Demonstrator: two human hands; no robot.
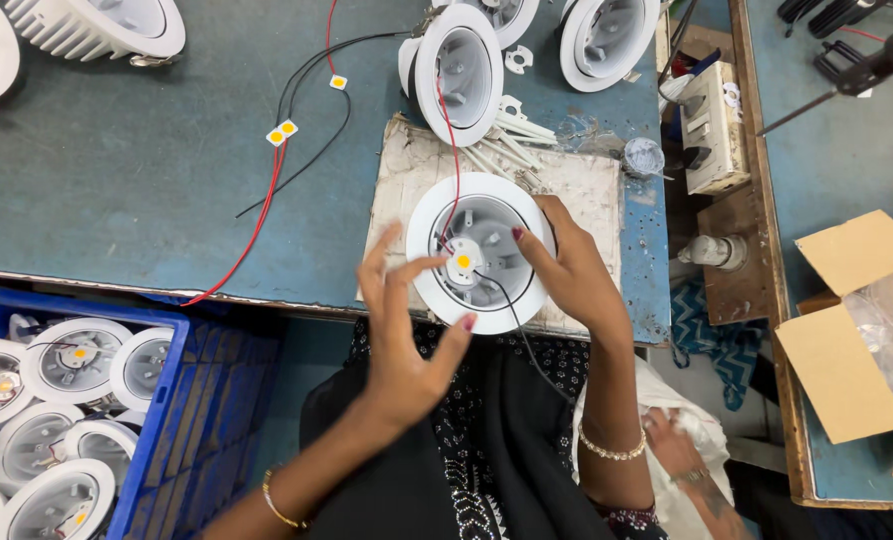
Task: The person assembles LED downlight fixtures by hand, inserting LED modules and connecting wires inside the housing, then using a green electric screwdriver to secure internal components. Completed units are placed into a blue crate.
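A round white downlight housing [481, 300] lies face up on a worn white pad [591, 190] at the bench's front edge. In its middle sits a small white holder with a yellow LED chip [463, 261]; a red wire and a black wire run from it. My left hand [406, 330] is spread, its index finger reaching to the chip holder, thumb below the rim. My right hand [566, 270] rests on the housing's right rim, fingertips inside the bowl.
Several more white housings [461, 70] stand at the back of the blue bench, with loose wired LED chips [282, 132]. A blue crate [166, 400] of finished lamps sits lower left. A switch box [711, 125] and cardboard box [846, 340] stand right.
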